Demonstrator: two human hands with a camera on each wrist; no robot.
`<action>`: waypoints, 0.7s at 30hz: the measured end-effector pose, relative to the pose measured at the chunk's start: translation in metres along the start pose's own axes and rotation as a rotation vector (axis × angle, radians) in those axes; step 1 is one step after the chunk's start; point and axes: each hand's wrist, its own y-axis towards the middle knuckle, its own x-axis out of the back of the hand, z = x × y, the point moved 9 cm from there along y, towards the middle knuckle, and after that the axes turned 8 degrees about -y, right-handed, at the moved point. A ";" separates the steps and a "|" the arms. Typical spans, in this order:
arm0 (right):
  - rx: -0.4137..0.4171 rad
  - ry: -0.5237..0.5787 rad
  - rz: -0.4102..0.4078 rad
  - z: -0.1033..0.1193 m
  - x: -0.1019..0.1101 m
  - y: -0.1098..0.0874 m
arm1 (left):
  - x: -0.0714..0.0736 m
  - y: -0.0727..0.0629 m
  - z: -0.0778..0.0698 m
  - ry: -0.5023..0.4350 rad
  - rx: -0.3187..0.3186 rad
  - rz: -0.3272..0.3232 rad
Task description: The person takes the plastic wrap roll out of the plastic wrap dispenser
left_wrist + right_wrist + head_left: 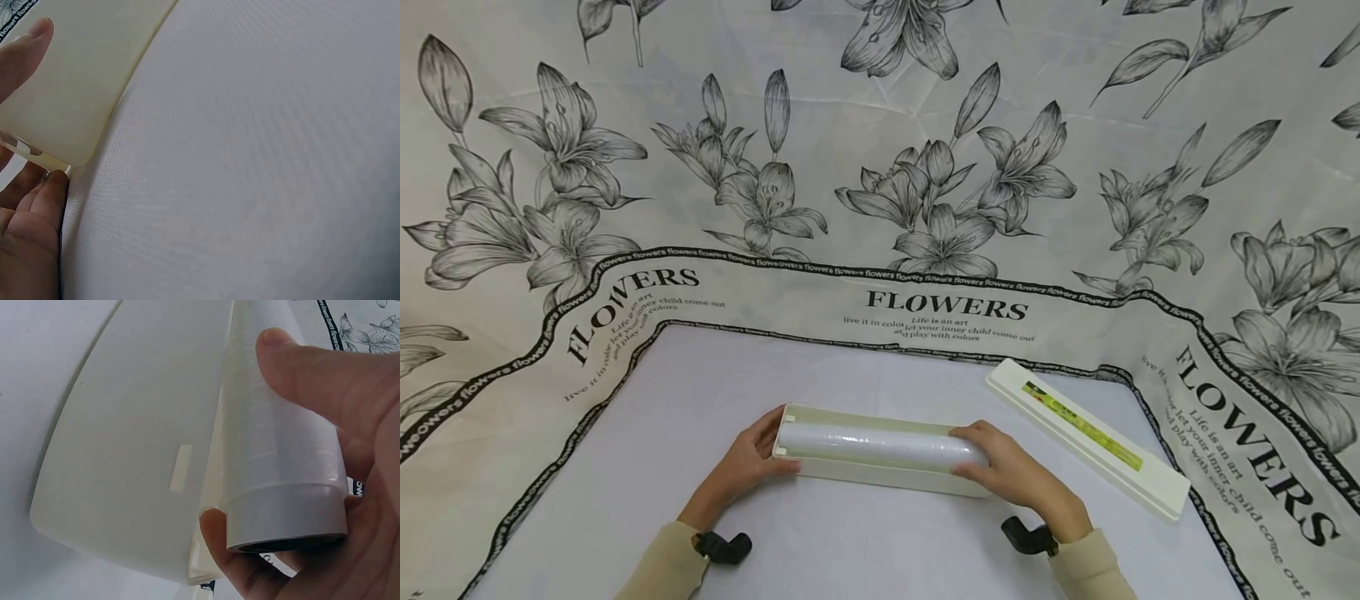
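Observation:
A long off-white box without its lid sits on the table in the head view, and a roll of plastic wrap lies along it. My left hand grips the box's left end, thumb on the front wall and fingers around the end. At the other end, my right hand holds the roll between thumb and fingers. The right wrist view shows that end of the roll tipped up out of the box, its dark core opening visible.
The off-white lid, with a yellow-green label, lies slanted on the table at the right. A white cloth covers the work surface. Behind it rises a flower-printed cloth with black lettering. A black wrist mount sits on each wrist.

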 end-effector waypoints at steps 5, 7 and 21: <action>0.003 0.022 -0.005 -0.001 -0.001 -0.002 | 0.000 0.000 0.000 -0.006 0.010 -0.004; 0.006 0.028 -0.007 -0.001 -0.001 -0.002 | 0.000 0.000 0.000 -0.007 0.009 -0.003; 0.000 0.033 0.008 -0.006 -0.007 -0.004 | -0.001 0.000 0.002 -0.001 0.018 0.000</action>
